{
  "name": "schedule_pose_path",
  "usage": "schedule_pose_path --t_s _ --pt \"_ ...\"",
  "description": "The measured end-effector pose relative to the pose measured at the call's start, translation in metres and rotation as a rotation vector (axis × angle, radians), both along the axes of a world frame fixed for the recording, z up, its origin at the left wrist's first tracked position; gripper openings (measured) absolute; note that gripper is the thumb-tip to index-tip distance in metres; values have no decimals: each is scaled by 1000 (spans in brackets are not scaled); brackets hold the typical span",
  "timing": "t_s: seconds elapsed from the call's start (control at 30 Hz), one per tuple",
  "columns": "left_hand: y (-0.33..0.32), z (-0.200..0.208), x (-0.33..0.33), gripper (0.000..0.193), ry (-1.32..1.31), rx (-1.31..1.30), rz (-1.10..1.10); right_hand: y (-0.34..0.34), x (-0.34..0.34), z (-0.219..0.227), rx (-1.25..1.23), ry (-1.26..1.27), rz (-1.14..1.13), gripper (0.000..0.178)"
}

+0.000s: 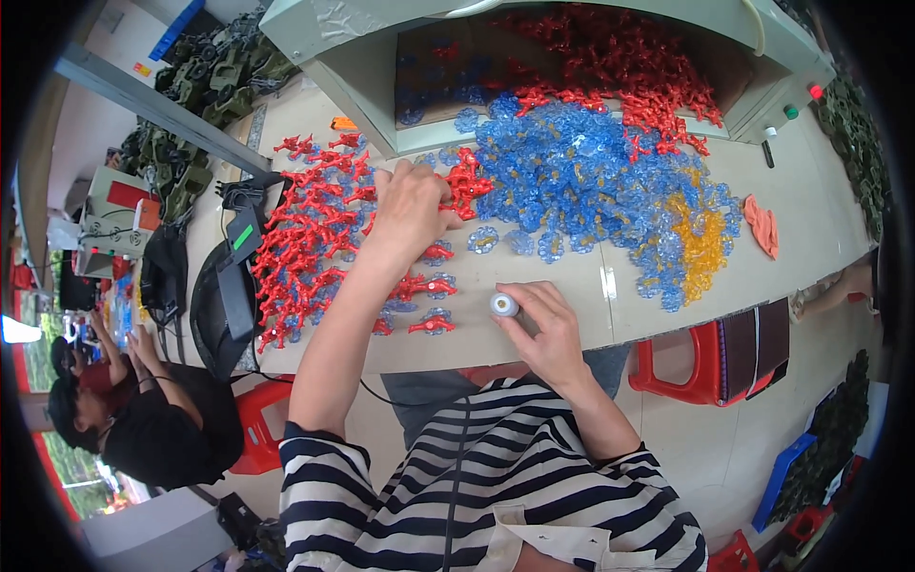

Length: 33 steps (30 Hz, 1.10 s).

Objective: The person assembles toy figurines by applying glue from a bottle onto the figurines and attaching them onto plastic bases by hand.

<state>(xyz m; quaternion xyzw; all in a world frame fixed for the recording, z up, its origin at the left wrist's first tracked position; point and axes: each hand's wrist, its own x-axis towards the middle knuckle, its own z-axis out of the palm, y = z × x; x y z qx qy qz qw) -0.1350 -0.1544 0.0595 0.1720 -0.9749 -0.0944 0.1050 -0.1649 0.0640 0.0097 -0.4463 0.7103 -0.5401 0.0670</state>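
Red plastic parts [315, 238] lie heaped on the left half of the table [562, 319], and the left hand [412, 205] reaches out over them, palm down, its fingers [448, 191] closed around a small clump of red pieces [467, 181] at the edge of the heap. That clump sits just where the red heap meets the clear blue plastic parts [581, 176], a broad pile spreading across the middle of the table. A few assembled pieces, red on blue discs [434, 324], lie in loose rows near the table's front edge, between the two hands.

The right hand [543, 329] rests near the front edge of the table, its fingers curled and clamped on a small white cylindrical piece [503, 305], which points toward the left. To the right of the blue pile lies a smaller patch of clear orange parts [701, 243], touching the blue ones, and an orange cloth-like scrap [762, 224] lies apart beyond it.

Behind the piles stands a pale green box-like machine [334, 38] with an open bay holding more red and blue parts. A black bag [224, 305] lies at the table's left end. Red stools [686, 367] stand under the table. At the far left another person [143, 429] in dark clothing sits at a neighbouring station.
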Motion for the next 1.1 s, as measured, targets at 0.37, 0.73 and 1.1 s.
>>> schedule_pose_path --t_s 0.37,0.73,1.1 --pt "35 48 53 29 143 684 124 23 0 -2 -100 -273 15 30" --pt "139 -43 148 18 688 2370 71 60 18 45 -37 -155 203 37" --pt "143 -53 152 21 634 2557 56 48 26 50 -25 -40 222 36"
